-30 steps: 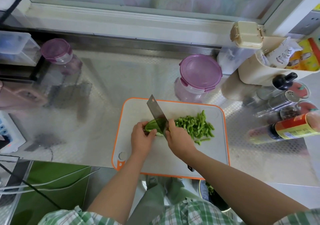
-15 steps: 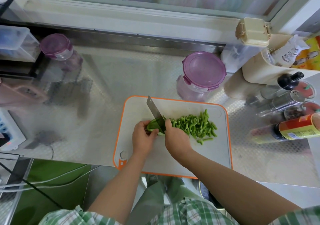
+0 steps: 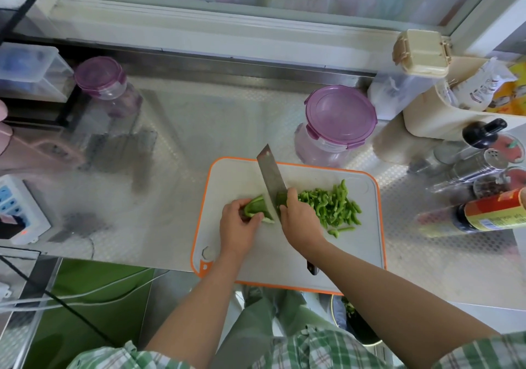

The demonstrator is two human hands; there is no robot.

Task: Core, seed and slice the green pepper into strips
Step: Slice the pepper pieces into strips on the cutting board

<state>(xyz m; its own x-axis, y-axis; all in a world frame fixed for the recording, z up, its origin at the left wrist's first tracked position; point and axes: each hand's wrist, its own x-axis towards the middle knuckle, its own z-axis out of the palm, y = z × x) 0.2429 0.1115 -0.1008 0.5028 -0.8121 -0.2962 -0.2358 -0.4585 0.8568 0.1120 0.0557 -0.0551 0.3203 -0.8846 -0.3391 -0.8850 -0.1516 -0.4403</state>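
Left hand (image 3: 238,228) pins remaining green pepper piece (image 3: 254,208) steady; right hand (image 3: 299,219) grips steel cleaver (image 3: 270,182); cut green strips (image 3: 331,206) heaped clear on orange-rimmed white board (image 3: 367,243).

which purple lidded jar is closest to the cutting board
The wide purple-lidded jar just behind the cutting board's far edge; the smaller purple-lidded jar stands well off to the left, near the back.
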